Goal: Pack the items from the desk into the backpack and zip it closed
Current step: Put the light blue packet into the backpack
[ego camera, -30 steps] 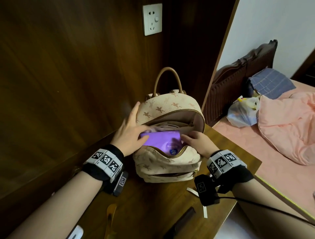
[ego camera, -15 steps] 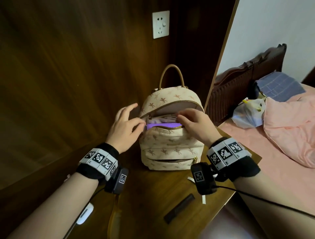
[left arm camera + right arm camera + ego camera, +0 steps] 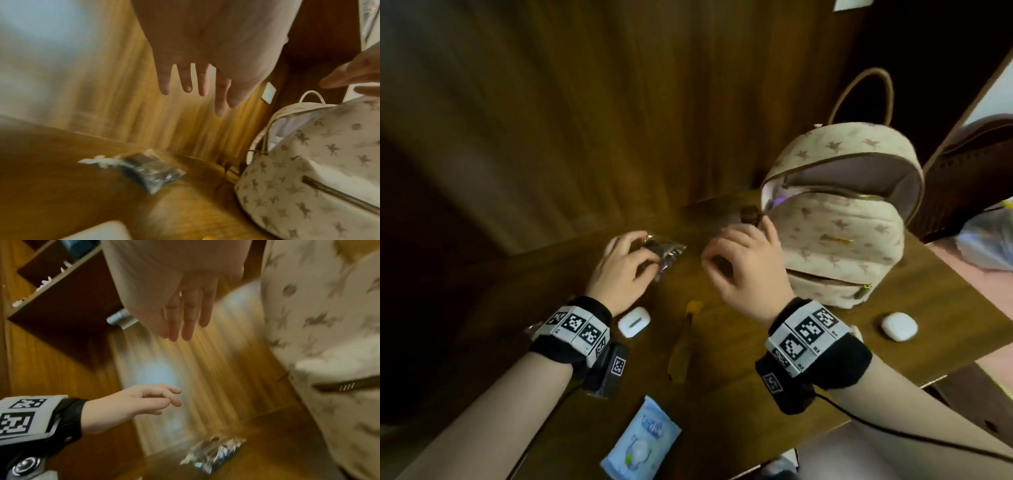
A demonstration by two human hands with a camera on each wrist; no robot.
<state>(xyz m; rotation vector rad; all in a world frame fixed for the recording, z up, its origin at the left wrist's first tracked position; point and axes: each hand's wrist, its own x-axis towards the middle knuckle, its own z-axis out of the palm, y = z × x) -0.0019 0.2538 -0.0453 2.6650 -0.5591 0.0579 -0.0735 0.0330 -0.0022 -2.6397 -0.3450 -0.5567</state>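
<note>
The beige backpack (image 3: 839, 236) with a horse print stands at the desk's right, its main zip open and a sliver of purple showing inside. A clear packet with dark contents (image 3: 666, 253) lies on the desk to its left. My left hand (image 3: 642, 255) hovers over the packet's near end; in the left wrist view its fingers (image 3: 202, 84) are straight and apart above the packet (image 3: 152, 172). Empty, my right hand (image 3: 736, 255) hangs between packet and backpack with loose fingers (image 3: 186, 327). A brown zip pull (image 3: 750, 216) dangles by it.
On the desk (image 3: 722, 394) lie a white earbud case (image 3: 633, 322), a second white case (image 3: 899, 325) right of the backpack, a blue-and-white tissue pack (image 3: 642, 438) near the front edge and a yellow-brown strip (image 3: 685, 342). A wood-panelled wall stands behind.
Both hands have left the backpack's opening and moved left over the desk toward the clear packet. The purple pack now sits inside the bag. The head view has swung left and down.
</note>
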